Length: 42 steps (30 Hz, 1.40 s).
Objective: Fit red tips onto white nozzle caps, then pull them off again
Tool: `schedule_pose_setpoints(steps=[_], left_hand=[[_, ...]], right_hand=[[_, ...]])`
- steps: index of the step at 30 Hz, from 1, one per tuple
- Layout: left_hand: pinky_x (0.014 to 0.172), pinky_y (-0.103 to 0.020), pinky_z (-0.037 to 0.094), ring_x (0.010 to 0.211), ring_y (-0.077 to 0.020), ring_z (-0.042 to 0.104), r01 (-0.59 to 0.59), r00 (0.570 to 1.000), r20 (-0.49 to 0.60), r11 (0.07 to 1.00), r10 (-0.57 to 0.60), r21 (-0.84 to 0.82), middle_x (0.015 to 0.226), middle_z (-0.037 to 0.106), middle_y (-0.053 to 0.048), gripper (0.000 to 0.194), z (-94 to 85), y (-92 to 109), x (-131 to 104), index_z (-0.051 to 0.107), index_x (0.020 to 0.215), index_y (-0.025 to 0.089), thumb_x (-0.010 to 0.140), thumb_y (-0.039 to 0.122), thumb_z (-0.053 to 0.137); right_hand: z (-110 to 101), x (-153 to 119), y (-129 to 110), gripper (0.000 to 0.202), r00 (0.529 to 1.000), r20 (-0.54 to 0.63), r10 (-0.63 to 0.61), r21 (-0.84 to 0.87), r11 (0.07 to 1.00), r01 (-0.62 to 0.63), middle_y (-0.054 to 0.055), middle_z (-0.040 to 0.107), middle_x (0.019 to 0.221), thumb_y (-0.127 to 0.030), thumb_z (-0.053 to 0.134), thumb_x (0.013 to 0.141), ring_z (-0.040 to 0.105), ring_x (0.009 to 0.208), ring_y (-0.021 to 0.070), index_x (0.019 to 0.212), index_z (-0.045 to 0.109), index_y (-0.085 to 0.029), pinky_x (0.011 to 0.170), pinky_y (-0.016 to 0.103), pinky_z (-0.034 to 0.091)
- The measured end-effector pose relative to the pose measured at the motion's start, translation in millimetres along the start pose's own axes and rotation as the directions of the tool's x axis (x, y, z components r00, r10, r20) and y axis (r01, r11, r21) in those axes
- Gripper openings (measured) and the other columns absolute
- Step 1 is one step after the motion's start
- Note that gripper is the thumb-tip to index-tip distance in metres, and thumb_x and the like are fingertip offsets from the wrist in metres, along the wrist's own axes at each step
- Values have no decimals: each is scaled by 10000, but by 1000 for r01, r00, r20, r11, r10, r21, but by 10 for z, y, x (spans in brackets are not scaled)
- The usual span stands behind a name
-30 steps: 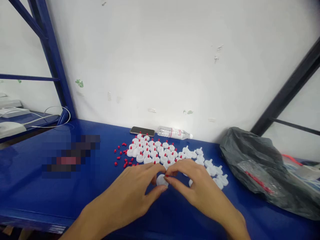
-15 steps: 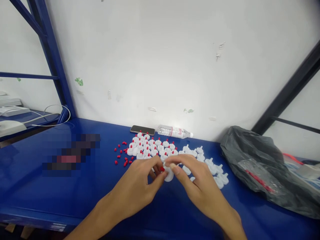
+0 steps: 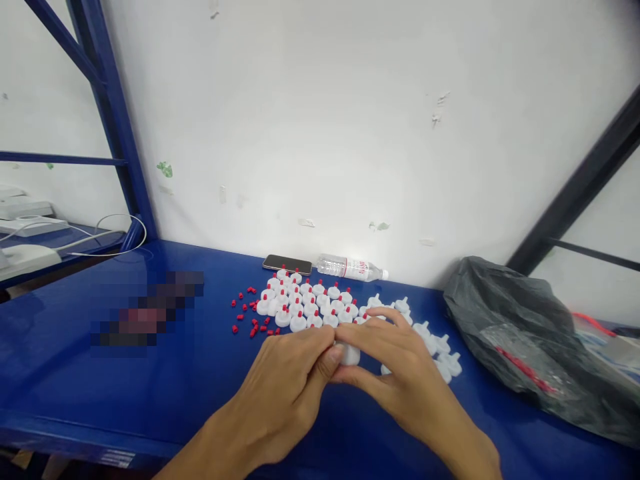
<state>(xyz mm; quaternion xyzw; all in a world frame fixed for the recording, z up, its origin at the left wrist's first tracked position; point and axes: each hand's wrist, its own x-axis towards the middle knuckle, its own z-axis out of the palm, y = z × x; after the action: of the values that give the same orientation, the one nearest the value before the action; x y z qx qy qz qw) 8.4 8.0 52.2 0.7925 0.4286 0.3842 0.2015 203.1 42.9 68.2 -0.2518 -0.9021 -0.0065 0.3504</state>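
Note:
Between my hands is a white round nozzle cap [image 3: 351, 355], tilted on its side with its spout end toward the left. My right hand [image 3: 407, 370] grips its rim between thumb and fingers. My left hand [image 3: 293, 380] pinches at the spout end, its thumb and fingertips pressed together there; the small red tip it held is now hidden by the fingers. Just behind are several white nozzle caps with red tips [image 3: 299, 323], standing close together. Loose red tips [image 3: 240, 317] lie to their left. White nozzle caps without red tips [image 3: 443, 343] lie beyond my right hand.
A phone [image 3: 287, 264] and a plastic bottle [image 3: 350, 268] lie along the wall on the blue table [image 3: 200, 393]. At right sits a dark plastic bag [image 3: 480, 300] with a clear packet of red pieces [image 3: 525, 370]. A pixelated patch covers something at left.
My hands have come together: the left fingers with the red tip have closed over the cap's spout, and the right fingers have closed round the cap. The view has shifted slightly.

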Motion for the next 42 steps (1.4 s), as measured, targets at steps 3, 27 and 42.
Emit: schedule_pose_setpoints(steps=[3, 27, 42], left_hand=[[518, -269, 308, 508, -123, 433, 115, 985, -102, 969, -140, -219, 554, 505, 31, 496, -73, 21, -33, 473, 645, 215, 1060, 450, 336], [639, -314, 386, 842, -257, 688, 188, 899, 172, 711, -402, 678, 995, 715, -78, 182, -240, -358, 107, 627, 959, 223, 985, 187, 450], [703, -415, 531, 865, -332, 734, 260, 872, 26, 509, -488, 820, 1141, 677, -166, 337, -388, -582, 101, 606, 1196, 176, 1023, 167, 317]], right_hand=[[-168, -103, 120, 263, 993, -113, -21, -186, 983, 0, -4, 795, 1092, -295, 698, 965, 731, 860, 180, 1221, 638, -303, 1072, 445, 389], [-115, -179, 273, 99, 849, 365, 383, 55, 901, -430, 2, 768, 1012, -327, 661, 954, 702, 967, 237, 979, 752, -300, 850, 364, 547], [-22, -253, 373, 426, 855, 270, 442, -98, 896, -432, 70, 537, 1512, -413, 506, 1037, 460, 1426, 263, 1444, 543, -294, 1188, 519, 389]])
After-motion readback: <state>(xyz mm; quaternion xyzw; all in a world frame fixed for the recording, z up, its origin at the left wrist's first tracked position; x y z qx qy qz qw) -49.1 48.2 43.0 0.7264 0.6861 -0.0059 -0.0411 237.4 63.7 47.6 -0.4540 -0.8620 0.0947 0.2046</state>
